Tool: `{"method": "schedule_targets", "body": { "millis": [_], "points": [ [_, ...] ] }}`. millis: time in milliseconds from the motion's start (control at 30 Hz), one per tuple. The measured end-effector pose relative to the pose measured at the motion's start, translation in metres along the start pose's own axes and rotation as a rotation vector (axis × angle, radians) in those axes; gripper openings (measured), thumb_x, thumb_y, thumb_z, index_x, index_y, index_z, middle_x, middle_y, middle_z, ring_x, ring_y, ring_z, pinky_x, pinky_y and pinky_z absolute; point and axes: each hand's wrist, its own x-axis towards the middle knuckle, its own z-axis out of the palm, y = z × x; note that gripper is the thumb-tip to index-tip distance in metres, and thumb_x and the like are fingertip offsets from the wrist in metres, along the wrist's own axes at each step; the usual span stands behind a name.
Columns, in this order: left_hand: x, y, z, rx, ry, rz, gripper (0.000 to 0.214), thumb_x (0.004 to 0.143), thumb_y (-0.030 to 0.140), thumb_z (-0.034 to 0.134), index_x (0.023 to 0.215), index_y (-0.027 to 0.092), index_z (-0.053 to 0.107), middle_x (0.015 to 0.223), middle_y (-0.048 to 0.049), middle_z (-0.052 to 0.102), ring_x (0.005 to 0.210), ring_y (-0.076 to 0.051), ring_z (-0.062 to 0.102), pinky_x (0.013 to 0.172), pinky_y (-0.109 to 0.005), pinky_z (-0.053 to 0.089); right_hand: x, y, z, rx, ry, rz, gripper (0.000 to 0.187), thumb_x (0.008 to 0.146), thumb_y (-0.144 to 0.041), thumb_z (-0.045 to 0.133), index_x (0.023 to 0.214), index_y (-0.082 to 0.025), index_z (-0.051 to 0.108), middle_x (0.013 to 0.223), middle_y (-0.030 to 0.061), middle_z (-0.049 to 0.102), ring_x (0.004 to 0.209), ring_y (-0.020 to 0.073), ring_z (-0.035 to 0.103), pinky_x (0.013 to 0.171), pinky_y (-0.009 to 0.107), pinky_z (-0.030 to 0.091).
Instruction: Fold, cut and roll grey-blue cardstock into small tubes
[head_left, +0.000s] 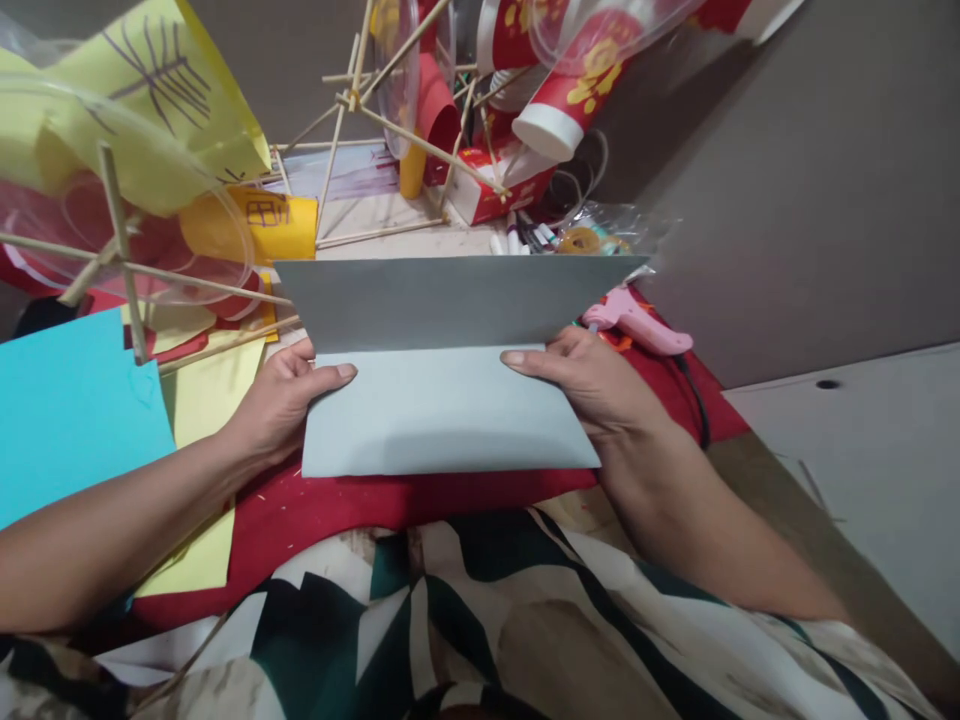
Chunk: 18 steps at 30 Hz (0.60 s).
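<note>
A pale grey-blue sheet of paper [450, 400] is held in front of me, creased across its middle so the far half stands up and the near half lies flat. My left hand [281, 400] grips its left edge at the crease, thumb on top. My right hand [592, 385] grips the right edge the same way, thumb pressing on the fold line. Both hands are closed on the sheet, above a red cloth [315, 510].
A cyan sheet [71, 410] and yellow sheets [206, 400] lie at left. Bamboo-stick frames [124, 260] with clear plastic cups, red paper cups [559, 120] and yellow paper stand behind. A pink glue gun [637, 320] lies at right, markers [517, 238] beyond the sheet.
</note>
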Motion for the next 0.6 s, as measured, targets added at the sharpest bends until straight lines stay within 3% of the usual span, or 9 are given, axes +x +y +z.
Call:
{"method": "schedule_targets", "body": {
  "millis": [100, 233, 400, 500, 600],
  "points": [
    [-0.001, 0.000, 0.000, -0.008, -0.041, 0.014, 0.029, 0.065, 0.017, 0.085, 0.090, 0.018, 0.071, 0.075, 0.0004, 0.074, 0.066, -0.017, 0.070, 0.064, -0.027, 0.058, 0.001, 0.010, -0.003, -0.066, 0.011, -0.072, 0.041, 0.075, -0.062, 0.079, 0.090, -0.024, 0.077, 0.066, 0.0043, 0.073, 0.060, 0.0252, 0.070, 0.063, 0.045, 0.062],
    [-0.003, 0.000, -0.001, -0.036, -0.090, 0.052, 0.037, 0.064, 0.017, 0.085, 0.098, 0.018, 0.071, 0.082, -0.0022, 0.076, 0.079, -0.022, 0.074, 0.073, -0.032, 0.060, 0.003, 0.013, -0.005, -0.060, 0.018, -0.100, 0.044, 0.072, -0.066, 0.080, 0.079, -0.022, 0.076, 0.059, 0.0028, 0.070, 0.050, 0.0221, 0.067, 0.055, 0.041, 0.060],
    [0.001, -0.008, -0.003, -0.027, -0.093, 0.107, 0.041, 0.065, 0.017, 0.088, 0.103, 0.020, 0.071, 0.066, 0.0025, 0.066, 0.067, -0.019, 0.069, 0.062, -0.028, 0.058, 0.006, 0.009, -0.008, -0.071, -0.011, -0.127, 0.039, 0.073, -0.060, 0.082, 0.089, -0.025, 0.076, 0.075, 0.0027, 0.077, 0.060, 0.0238, 0.073, 0.057, 0.039, 0.059],
    [0.002, -0.011, -0.004, -0.021, -0.084, 0.109, 0.040, 0.068, 0.018, 0.088, 0.104, 0.022, 0.071, 0.062, 0.0034, 0.063, 0.063, -0.018, 0.067, 0.058, -0.026, 0.056, 0.005, 0.007, -0.005, -0.086, 0.054, -0.167, 0.039, 0.075, -0.059, 0.080, 0.090, -0.024, 0.074, 0.080, 0.0027, 0.078, 0.067, 0.0245, 0.074, 0.061, 0.039, 0.060],
    [0.003, -0.010, -0.003, -0.031, -0.063, 0.104, 0.040, 0.066, 0.017, 0.089, 0.100, 0.021, 0.069, 0.061, 0.0041, 0.062, 0.059, -0.015, 0.064, 0.058, -0.025, 0.055, 0.004, 0.001, -0.002, 0.049, 0.113, -0.090, 0.042, 0.069, -0.060, 0.081, 0.086, -0.023, 0.071, 0.082, 0.0025, 0.077, 0.068, 0.0227, 0.073, 0.062, 0.036, 0.059]
  ]
}}
